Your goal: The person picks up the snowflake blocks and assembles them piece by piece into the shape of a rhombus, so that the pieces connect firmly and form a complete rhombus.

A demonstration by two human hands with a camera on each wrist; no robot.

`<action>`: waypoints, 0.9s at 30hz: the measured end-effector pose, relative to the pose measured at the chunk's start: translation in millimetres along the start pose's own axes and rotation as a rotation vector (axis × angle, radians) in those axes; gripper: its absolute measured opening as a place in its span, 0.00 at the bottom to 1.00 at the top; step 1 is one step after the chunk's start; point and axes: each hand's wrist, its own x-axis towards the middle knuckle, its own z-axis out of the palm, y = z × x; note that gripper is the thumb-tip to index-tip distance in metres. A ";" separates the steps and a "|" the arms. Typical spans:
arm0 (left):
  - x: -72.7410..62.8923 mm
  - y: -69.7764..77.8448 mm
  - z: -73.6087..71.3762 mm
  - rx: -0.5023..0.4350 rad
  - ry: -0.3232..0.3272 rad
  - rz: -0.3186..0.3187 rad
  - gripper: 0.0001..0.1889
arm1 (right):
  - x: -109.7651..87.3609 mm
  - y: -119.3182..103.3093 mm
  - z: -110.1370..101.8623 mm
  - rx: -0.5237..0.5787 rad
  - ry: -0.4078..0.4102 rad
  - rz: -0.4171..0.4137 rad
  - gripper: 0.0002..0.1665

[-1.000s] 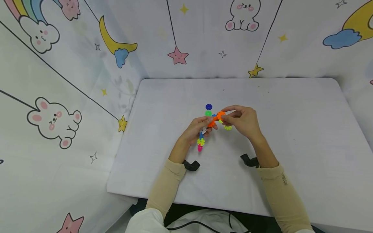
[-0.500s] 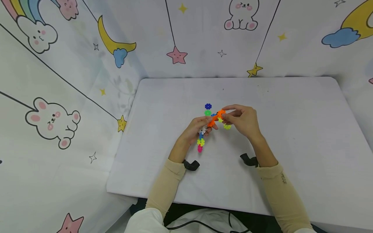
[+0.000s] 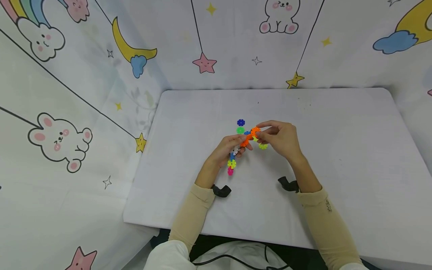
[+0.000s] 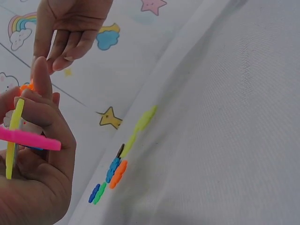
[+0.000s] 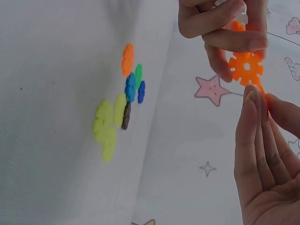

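My left hand (image 3: pixel 223 150) grips a chain of small notched plastic snowflake discs. A pink disc (image 4: pixel 33 139) and a yellow disc (image 4: pixel 10 159) stick out of its lower end, crossing each other, with blue and white ones partly hidden by the fingers. At the upper end an orange disc (image 5: pixel 247 68) shows between the two hands. My right hand (image 3: pixel 281 138) pinches another orange disc (image 3: pixel 255 132) between thumb and fingertips, and in the right wrist view it meets the chain's orange end edge to edge. Both hands are raised above the table.
Loose discs lie on the white table (image 3: pixel 354 168) beyond the hands: dark blue (image 3: pixel 241 122), green (image 3: pixel 240 130), blue (image 5: pixel 130 86), orange (image 5: pixel 127 60), black (image 5: pixel 126 116) and several yellow ones (image 5: pixel 103 122). A printed cloth wall (image 3: pixel 236 45) stands behind the table.
Both hands keep almost the same pose on the orange discs. The chain's lower pink and yellow end has tipped very slightly to the left.
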 end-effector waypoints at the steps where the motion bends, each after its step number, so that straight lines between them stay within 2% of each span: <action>1: 0.0 0.1 0.0 -0.001 -0.001 0.000 0.18 | 0.0 -0.5 -0.2 -0.006 0.003 -0.004 0.15; 9: -1.0 0.2 -0.5 -0.048 0.001 -0.006 0.19 | 0.4 1.3 0.2 -0.018 0.006 -0.005 0.15; 27: -0.3 0.7 -1.7 -0.065 -0.020 -0.003 0.21 | 1.7 0.4 0.3 -0.044 0.009 0.007 0.16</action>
